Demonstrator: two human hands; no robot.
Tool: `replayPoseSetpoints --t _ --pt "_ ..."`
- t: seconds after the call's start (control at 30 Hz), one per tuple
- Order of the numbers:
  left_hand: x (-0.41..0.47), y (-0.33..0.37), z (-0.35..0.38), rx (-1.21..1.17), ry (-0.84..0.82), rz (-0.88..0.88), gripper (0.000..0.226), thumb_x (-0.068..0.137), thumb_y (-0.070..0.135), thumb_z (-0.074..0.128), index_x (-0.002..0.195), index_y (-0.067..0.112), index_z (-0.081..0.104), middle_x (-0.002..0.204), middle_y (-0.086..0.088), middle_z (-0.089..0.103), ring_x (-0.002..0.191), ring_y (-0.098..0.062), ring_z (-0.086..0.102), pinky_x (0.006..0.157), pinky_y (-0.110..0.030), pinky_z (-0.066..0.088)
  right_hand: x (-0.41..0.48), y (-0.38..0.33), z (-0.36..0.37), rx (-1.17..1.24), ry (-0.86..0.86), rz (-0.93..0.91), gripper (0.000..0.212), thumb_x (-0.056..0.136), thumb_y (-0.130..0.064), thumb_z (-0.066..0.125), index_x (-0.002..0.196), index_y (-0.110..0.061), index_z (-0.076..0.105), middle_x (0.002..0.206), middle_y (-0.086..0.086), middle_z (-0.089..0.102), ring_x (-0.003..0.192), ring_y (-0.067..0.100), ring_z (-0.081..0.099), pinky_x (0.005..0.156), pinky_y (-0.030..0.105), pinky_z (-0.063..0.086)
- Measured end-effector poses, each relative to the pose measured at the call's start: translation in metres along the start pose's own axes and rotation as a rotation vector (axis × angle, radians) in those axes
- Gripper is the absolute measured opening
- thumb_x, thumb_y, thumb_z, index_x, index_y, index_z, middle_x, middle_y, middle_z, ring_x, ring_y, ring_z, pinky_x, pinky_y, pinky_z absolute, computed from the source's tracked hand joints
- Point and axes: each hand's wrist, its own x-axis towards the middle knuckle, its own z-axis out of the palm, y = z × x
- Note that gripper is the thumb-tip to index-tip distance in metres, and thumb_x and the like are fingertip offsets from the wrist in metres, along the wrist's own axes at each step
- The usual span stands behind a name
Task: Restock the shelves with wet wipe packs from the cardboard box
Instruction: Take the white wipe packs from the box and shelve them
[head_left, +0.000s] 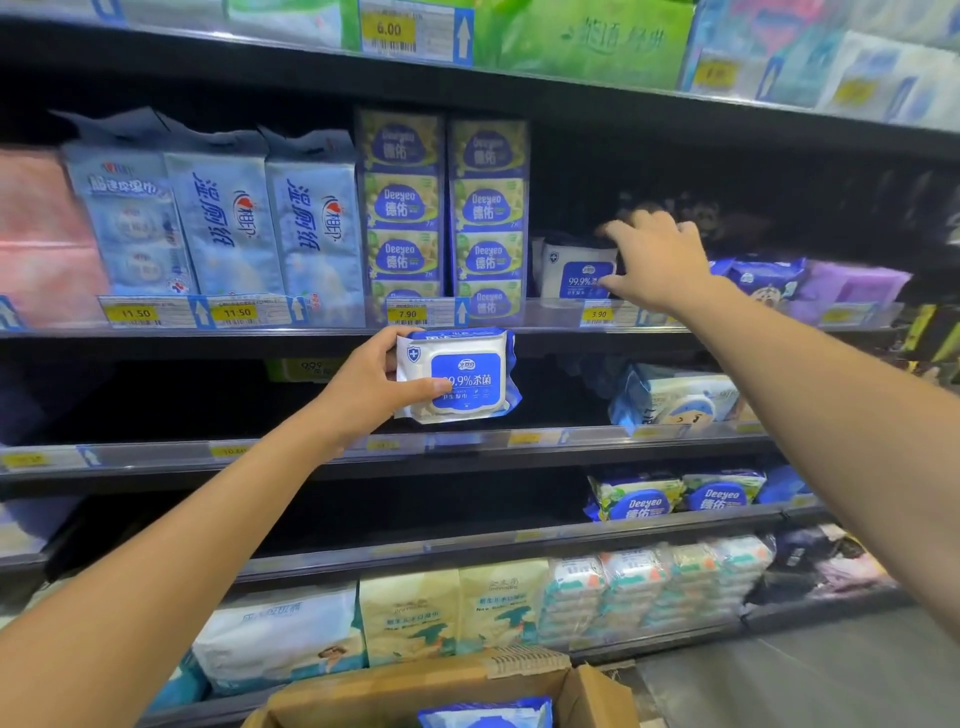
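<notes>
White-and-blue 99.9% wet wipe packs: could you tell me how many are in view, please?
3. The held pack in the left hand, the shelved pack by the right hand, the boxed pack in the cardboard box. More may be hidden.
</notes>
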Motion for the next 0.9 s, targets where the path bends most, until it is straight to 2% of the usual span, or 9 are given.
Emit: replayPoseSetpoints --t 0.17,0.27,0.33,0.47,0.53,0.6,0.7,0.8,0.9 --pt "0.001 0.029 0.016 -0.012 -0.005 0.041 0.056 0.082 0.021 0.084 0.126 0.033 0.051 0.121 0.005 0.07 0.107 -0.01 0.072 0.08 -0.032 0.065 -0.045 -0.002 -0.018 0.131 0.115 -0.068 0.053 0.091 -0.039 0.069 0.14 -0.023 0.055 0.138 0.006 0.057 0.126 0.03 0.052 0.1 0.05 0.042" --pt "0.005 0.048 0.029 -0.01 0.031 0.055 0.06 0.081 0.026 0.084 0.128 0.028 0.047 0.123 0.003 0.068 0.107 -0.012 0.072 0.08 -0.033 0.065 -0.072 -0.008 -0.027 0.461 0.11 -0.091 0.041 0.098 -0.038 0.063 0.136 -0.023 0.058 0.129 -0.001 0.062 0.111 0.017 0.059 0.095 0.04 0.048" --pt "0.009 0.062 0.038 0.017 0.059 0.093 0.058 0.082 0.028 0.084 0.126 0.026 0.046 0.124 0.002 0.067 0.106 -0.012 0.071 0.079 -0.031 0.065 -0.088 -0.015 -0.037 0.719 0.034 -0.094 0.038 0.102 -0.039 0.058 0.137 -0.025 0.058 0.124 -0.005 0.065 0.103 0.011 0.061 0.089 0.032 0.052" --pt "0.021 0.091 0.059 0.052 0.099 0.208 0.055 0.084 0.027 0.084 0.124 0.022 0.047 0.121 0.007 0.063 0.106 -0.008 0.067 0.07 -0.02 0.061 -0.102 -0.016 -0.049 0.919 -0.065 -0.044 0.058 0.095 -0.047 0.068 0.147 -0.032 0.045 0.12 -0.013 0.061 0.096 0.005 0.066 0.081 0.022 0.051" --pt "0.026 0.104 0.071 0.083 0.11 0.253 0.052 0.084 0.029 0.084 0.122 0.023 0.048 0.115 0.015 0.06 0.106 -0.007 0.066 0.07 -0.02 0.06 -0.102 -0.01 -0.051 0.965 -0.035 0.003 0.072 0.09 -0.043 0.076 0.151 -0.031 0.039 0.12 -0.013 0.059 0.085 0.002 0.069 0.077 0.016 0.051" --pt "0.033 0.114 0.08 0.136 0.115 0.307 0.051 0.085 0.03 0.083 0.123 0.024 0.048 0.115 0.014 0.057 0.104 -0.006 0.065 0.069 -0.019 0.059 -0.098 -0.003 -0.052 1.002 0.014 0.05 0.076 0.089 -0.034 0.079 0.152 -0.028 0.037 0.115 -0.016 0.056 0.078 -0.004 0.068 0.067 0.01 0.052" --pt "0.048 0.125 0.093 0.21 0.156 0.375 0.051 0.084 0.033 0.085 0.121 0.024 0.05 0.125 0.003 0.058 0.11 -0.012 0.064 0.077 -0.028 0.062 -0.091 0.006 -0.053 1.012 0.089 0.103 0.074 0.088 -0.027 0.081 0.15 -0.026 0.042 0.108 -0.019 0.057 0.074 -0.008 0.068 0.066 0.008 0.052" --pt "0.063 0.132 0.105 0.322 0.229 0.425 0.059 0.083 0.037 0.085 0.129 0.024 0.051 0.126 0.004 0.06 0.117 -0.015 0.06 0.091 -0.043 0.059 -0.081 0.013 -0.049 1.014 0.155 0.141 0.073 0.087 -0.026 0.081 0.149 -0.025 0.044 0.12 -0.005 0.064 0.081 0.0 0.071 0.073 0.019 0.059" --pt "0.072 0.135 0.111 0.423 0.328 0.43 0.082 0.082 0.045 0.084 0.148 0.028 0.037 0.136 0.001 0.059 0.122 -0.02 0.059 0.093 -0.046 0.057 -0.072 0.017 -0.045 1.011 0.211 0.146 0.072 0.087 -0.025 0.081 0.148 -0.027 0.043 0.122 -0.002 0.062 0.083 0.002 0.071 0.062 0.011 0.053"
